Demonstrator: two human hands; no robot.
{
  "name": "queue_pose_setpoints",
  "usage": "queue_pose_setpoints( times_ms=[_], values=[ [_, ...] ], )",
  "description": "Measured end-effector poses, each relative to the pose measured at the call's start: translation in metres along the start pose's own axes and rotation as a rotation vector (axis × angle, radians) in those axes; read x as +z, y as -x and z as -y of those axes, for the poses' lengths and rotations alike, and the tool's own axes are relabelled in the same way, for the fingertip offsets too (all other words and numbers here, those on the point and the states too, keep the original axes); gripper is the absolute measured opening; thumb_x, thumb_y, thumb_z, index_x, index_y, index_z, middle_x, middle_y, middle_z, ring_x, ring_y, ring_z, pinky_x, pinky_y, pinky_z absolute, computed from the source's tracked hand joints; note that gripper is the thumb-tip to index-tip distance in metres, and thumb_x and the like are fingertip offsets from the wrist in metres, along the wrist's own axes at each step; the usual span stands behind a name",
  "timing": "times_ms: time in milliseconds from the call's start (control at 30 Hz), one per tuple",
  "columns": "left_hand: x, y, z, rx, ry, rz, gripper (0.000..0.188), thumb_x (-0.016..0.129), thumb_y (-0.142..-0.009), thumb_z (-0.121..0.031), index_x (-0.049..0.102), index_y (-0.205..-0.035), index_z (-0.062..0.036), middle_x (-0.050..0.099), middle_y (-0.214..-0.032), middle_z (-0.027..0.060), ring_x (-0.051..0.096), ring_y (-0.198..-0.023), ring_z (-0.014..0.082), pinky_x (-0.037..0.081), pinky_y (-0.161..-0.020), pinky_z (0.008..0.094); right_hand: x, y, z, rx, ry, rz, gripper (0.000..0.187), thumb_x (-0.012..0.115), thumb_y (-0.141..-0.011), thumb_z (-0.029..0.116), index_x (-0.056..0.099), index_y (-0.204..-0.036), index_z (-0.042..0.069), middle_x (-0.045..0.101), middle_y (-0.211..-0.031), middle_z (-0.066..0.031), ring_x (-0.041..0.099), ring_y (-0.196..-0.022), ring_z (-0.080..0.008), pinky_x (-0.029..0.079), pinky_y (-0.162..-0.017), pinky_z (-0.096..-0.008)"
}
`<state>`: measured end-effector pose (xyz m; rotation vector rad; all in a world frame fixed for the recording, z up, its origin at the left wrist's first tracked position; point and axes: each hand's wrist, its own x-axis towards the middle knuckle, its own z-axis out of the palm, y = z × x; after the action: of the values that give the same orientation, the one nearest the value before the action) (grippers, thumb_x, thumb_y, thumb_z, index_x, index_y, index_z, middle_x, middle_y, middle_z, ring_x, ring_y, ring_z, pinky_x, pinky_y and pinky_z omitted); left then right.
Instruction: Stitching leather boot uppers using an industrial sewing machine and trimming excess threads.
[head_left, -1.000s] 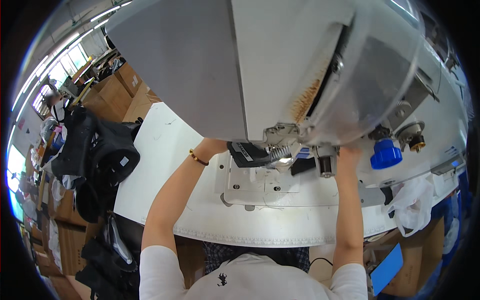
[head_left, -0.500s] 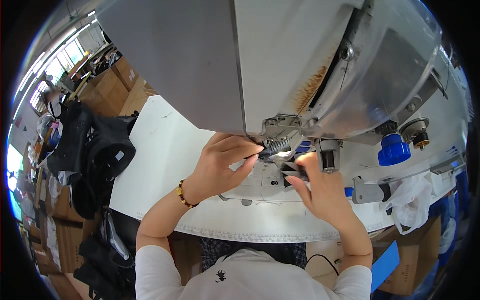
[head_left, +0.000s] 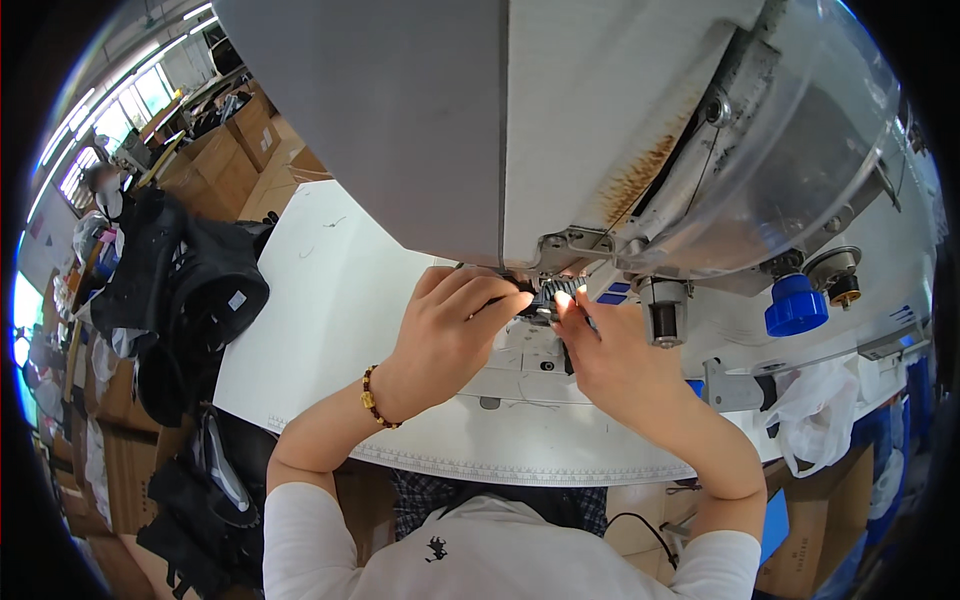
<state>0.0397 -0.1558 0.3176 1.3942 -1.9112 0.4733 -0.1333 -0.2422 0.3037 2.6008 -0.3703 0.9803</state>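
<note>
A large sewing machine (head_left: 400, 130) with a grey and white head stands over the white table (head_left: 300, 300). Under its needle area lies a small dark piece of material (head_left: 548, 296), partly covered by my fingers. My left hand (head_left: 445, 330) comes from the left, its thumb and forefinger pinched at the left side of that piece. From the right, my right hand (head_left: 620, 350) presses thumb and fingertips together on the piece's other side. A dark sliver shows between the right fingers. The needle itself is hidden behind the machine head and my fingers.
A blue knob (head_left: 797, 305) and a metal thread guide assembly (head_left: 835, 272) sit at the right. A clear plastic bag (head_left: 815, 420) hangs by the table's right edge, above a cardboard box (head_left: 820, 520). Black bags or garments (head_left: 200, 290) pile up at the left.
My right hand has moved left and up to the needle area, where its fingertips now meet the dark piece. Grey pointed pieces it held no longer show plainly. My left hand stays nearly in place.
</note>
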Motion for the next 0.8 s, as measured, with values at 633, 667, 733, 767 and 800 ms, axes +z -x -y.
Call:
queue_pose_setpoints(
  times_ms=[633,667,733,767,800],
  values=[
    [0.019,0.007,0.005,0.155,-0.032,-0.141,0.026,0.062,-0.058,-0.002,0.061,-0.084,-0.0041,0.059,-0.079,0.0034,0.058,-0.070,0.0175,0.045,-0.058,0.0272,0.008,-0.008,0.022,0.129,0.115,-0.064,0.013,0.057,-0.068,0.008,0.061,-0.077,-0.001,0.044,-0.059,-0.0024,0.041,-0.044,-0.0132,0.029,-0.036,-0.0252],
    [0.019,0.006,0.005,0.172,-0.042,-0.144,0.025,0.062,-0.058,-0.002,0.061,-0.083,-0.0043,0.059,-0.078,0.0035,0.058,-0.070,0.0167,0.044,-0.058,0.0265,0.004,-0.008,0.020,0.153,0.066,-0.054,0.016,0.057,-0.068,0.010,0.061,-0.079,-0.001,0.045,-0.059,-0.0034,0.041,-0.042,-0.0137,0.031,-0.036,-0.0262],
    [0.019,0.006,0.007,0.185,-0.060,-0.146,0.024,0.062,-0.058,-0.003,0.062,-0.082,-0.0046,0.059,-0.077,0.0035,0.058,-0.069,0.0160,0.044,-0.057,0.0259,-0.012,-0.008,0.015,0.173,0.011,-0.048,0.019,0.058,-0.068,0.011,0.061,-0.082,-0.001,0.047,-0.059,-0.0043,0.041,-0.039,-0.0142,0.034,-0.036,-0.0272],
    [0.019,0.008,0.009,0.208,-0.089,-0.152,0.025,0.062,-0.058,-0.002,0.062,-0.082,-0.0046,0.059,-0.077,0.0038,0.058,-0.069,0.0158,0.043,-0.057,0.0257,-0.027,-0.008,0.013,0.263,0.092,0.090,0.019,0.061,-0.069,0.015,0.060,-0.083,0.002,0.049,-0.066,-0.0058,0.047,-0.051,-0.0172,0.037,-0.038,-0.0289],
    [0.020,0.007,0.009,0.239,-0.109,-0.161,0.025,0.062,-0.058,-0.002,0.062,-0.083,-0.0046,0.059,-0.077,0.0041,0.058,-0.069,0.0155,0.043,-0.057,0.0256,-0.037,-0.006,0.007,0.359,0.183,0.230,0.020,0.064,-0.070,0.018,0.058,-0.083,0.004,0.052,-0.073,-0.0073,0.053,-0.063,-0.0202,0.040,-0.039,-0.0306]
  ],
)
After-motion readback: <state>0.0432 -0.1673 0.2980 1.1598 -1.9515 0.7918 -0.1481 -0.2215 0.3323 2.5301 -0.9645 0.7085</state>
